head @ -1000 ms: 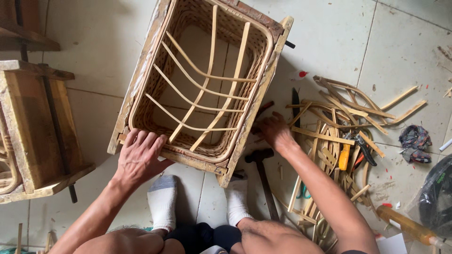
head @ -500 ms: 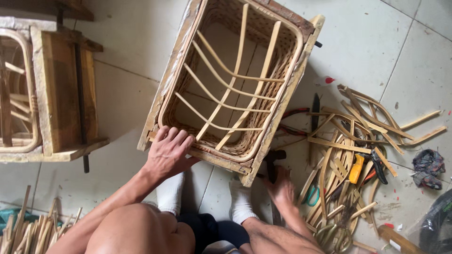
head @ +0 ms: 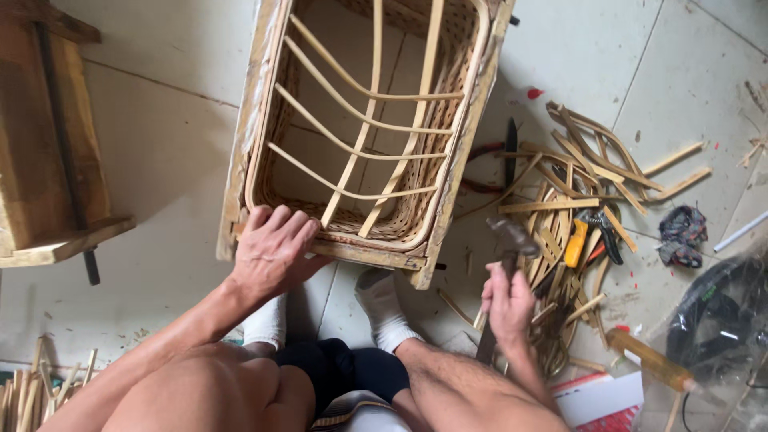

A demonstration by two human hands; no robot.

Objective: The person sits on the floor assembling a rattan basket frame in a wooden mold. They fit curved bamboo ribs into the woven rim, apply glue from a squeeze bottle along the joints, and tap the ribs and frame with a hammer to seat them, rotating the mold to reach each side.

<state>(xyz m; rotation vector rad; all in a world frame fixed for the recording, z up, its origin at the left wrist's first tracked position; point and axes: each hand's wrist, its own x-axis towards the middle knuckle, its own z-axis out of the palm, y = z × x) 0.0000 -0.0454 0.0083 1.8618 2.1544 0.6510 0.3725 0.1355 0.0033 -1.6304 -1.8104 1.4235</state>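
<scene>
A woven cane basket [head: 468, 120] with bent ribs across its opening sits inside a wooden frame on the tiled floor. My left hand [head: 272, 252] lies flat on the frame's near edge, fingers spread. To the right of the frame's near corner, my right hand [head: 506, 308] grips the handle of a hammer [head: 510, 240], whose dark head is raised just above my fist. My feet in white socks [head: 384, 308] rest on the floor under the frame's near edge.
A heap of cane offcuts [head: 592, 176] with pliers and a yellow-handled tool [head: 574, 242] lies at the right. A wooden stand [head: 48, 160] is at the left. Cane sticks [head: 32, 388] lie bottom left, a plastic bag [head: 720, 328] bottom right.
My right hand left the basket's right side, reached down to the floor and came up holding the hammer. My left hand stayed on the frame. The view moved closer.
</scene>
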